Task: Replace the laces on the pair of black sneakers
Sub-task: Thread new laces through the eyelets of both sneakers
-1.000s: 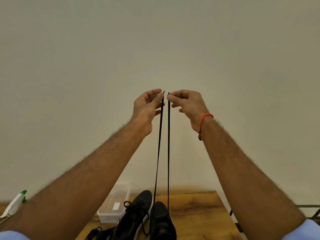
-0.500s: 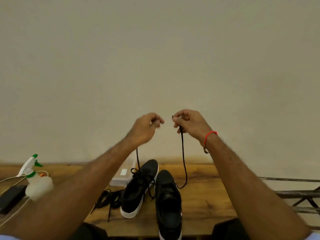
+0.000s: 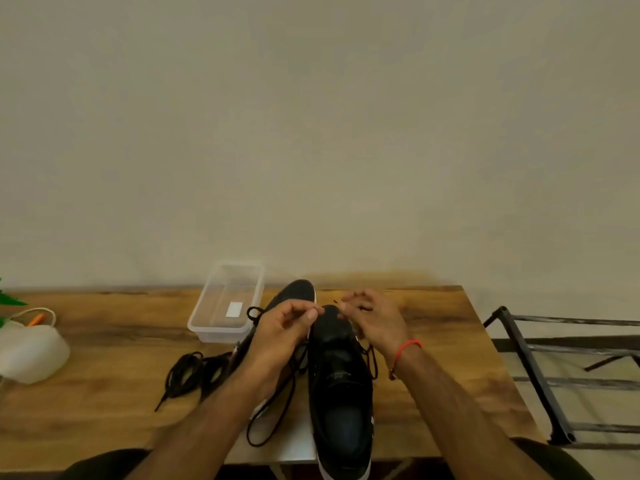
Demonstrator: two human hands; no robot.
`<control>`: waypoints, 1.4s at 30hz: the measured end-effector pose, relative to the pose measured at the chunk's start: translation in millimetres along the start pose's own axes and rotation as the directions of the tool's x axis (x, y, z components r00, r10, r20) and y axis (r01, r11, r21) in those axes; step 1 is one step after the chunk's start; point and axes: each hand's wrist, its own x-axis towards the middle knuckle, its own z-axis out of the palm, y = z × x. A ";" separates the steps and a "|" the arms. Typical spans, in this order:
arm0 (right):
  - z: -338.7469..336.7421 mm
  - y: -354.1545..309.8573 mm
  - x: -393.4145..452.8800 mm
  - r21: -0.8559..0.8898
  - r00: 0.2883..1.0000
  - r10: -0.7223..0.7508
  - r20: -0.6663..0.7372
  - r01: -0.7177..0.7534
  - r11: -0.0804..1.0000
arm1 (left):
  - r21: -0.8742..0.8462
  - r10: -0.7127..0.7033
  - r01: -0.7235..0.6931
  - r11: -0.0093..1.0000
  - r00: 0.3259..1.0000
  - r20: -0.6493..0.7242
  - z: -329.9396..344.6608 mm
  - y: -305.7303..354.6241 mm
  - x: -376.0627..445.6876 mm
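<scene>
Two hands [image 3: 287,327] [image 3: 375,320] pinching lace [image 3: 268,415] ends over near sneaker [image 3: 341,379], clear rectangular tub [image 3: 207,322] holding white slip [image 3: 234,309], wood table [image 3: 110,344].

A plain beige wall [image 3: 311,133] fills most of the view, evenly and softly lit. Against its foot stands a wooden table [image 3: 104,341] with dark grain streaks. To the right of the table stands a black metal rack [image 3: 530,372] with thin bars, over a pale floor [image 3: 588,393]. A dim shadow runs along the wall just above the table.
</scene>
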 end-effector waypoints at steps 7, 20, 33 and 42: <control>29.5 -5.3 8.8 0.318 0.953 -0.066 0.294 -0.033 0.948 | -0.289 0.023 -0.055 0.956 0.994 -0.111 -1.5 16.6 12.6; 25.1 10.4 13.4 0.305 0.979 -0.065 0.194 0.003 0.952 | -0.015 0.019 -0.019 1.000 1.000 -0.022 -4.5 -13.5 16.0; 21.7 12.6 19.9 0.391 0.989 -0.014 0.151 -0.047 0.919 | 0.204 -0.001 -0.039 0.978 0.981 0.194 -0.9 -27.6 23.1; 9.4 23.6 25.7 -0.060 0.999 -0.010 0.053 0.013 0.998 | -0.176 -0.138 0.086 0.981 0.941 -0.309 -30.3 -18.6 41.7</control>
